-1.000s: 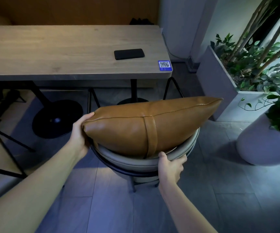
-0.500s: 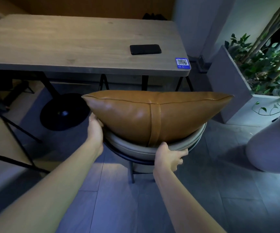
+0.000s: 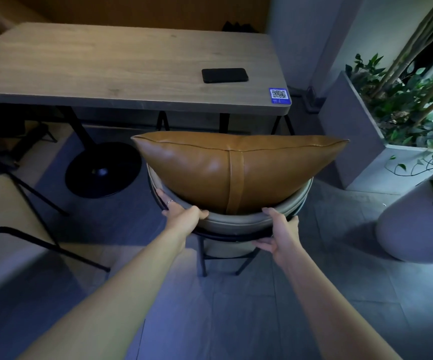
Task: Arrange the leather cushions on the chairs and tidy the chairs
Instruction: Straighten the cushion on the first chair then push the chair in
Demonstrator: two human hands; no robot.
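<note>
Tan-brown leather cushion [image 3: 238, 165] with a matching centre strap; pale grey chair [image 3: 236, 222] on black legs; grey-brown woodgrain desk [image 3: 106, 66]; black phone [image 3: 225, 75]; blue-bordered QR sticker [image 3: 279, 95]; green plants [image 3: 405, 100].

Head-worn view, forward-down, close above chair [image 3: 236, 224]

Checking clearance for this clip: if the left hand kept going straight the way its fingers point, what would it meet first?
The left hand already rests on the chair backrest; straight on, likely the leather cushion, though depth is unclear.
</note>
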